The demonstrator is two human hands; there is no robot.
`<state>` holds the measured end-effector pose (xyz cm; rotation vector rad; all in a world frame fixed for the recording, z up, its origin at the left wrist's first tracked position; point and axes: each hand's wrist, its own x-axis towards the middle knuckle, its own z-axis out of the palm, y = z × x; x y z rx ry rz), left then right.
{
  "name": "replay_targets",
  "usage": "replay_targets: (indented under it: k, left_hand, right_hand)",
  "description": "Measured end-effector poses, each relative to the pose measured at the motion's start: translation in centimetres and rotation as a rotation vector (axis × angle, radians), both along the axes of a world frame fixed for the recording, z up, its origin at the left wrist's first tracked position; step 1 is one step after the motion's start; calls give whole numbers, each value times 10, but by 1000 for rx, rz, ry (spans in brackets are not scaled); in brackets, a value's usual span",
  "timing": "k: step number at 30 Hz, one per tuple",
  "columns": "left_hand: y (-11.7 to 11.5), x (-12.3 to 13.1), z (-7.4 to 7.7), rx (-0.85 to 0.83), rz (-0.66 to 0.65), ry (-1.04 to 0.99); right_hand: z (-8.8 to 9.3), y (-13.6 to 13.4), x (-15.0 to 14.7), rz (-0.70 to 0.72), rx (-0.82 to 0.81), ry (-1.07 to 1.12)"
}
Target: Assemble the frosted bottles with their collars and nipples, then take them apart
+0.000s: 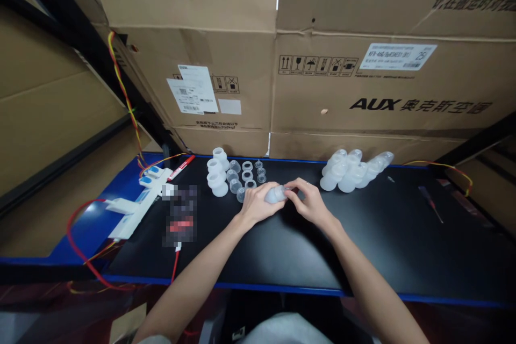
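Observation:
My left hand (258, 203) is wrapped round a small translucent plastic bottle (275, 194) held on its side just above the black mat (282, 247). My right hand (309, 201) meets it from the right, fingers pinched at the bottle's end. To the left of my hands lie several loose translucent caps and rings (246, 174) and a few stacked white cup-shaped parts (216, 174). A heap of similar bottles (355, 170) lies to the right, near the back edge.
Large cardboard boxes (363, 80) wall off the back and left. A red marker (181, 167), white power strips (135, 207) with red and yellow wires, and a blurred item (180, 215) lie left. A small screwdriver (431, 204) rests far right.

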<state>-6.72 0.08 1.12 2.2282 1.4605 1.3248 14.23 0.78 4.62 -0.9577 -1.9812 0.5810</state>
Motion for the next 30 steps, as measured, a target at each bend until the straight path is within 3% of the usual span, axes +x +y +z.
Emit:
replay_targets:
  k: [9, 17, 21, 25, 30]
  left_hand:
    - [-4, -1, 8, -80, -207, -68]
    - [-13, 3, 14, -42, -348, -78]
    - [-13, 1, 11, 29, -397, 43]
    - [-15, 4, 7, 133, -383, 140]
    - [-16, 7, 3, 200, -372, 94]
  right_hand:
    - [5, -3, -6, 42, 93, 166]
    - [-16, 21, 11, -217, -253, 611]
    - [-33, 29, 6, -263, -214, 427]
    - [-53, 33, -18, -151, -144, 168]
    - [-69, 50, -41, -27, -94, 5]
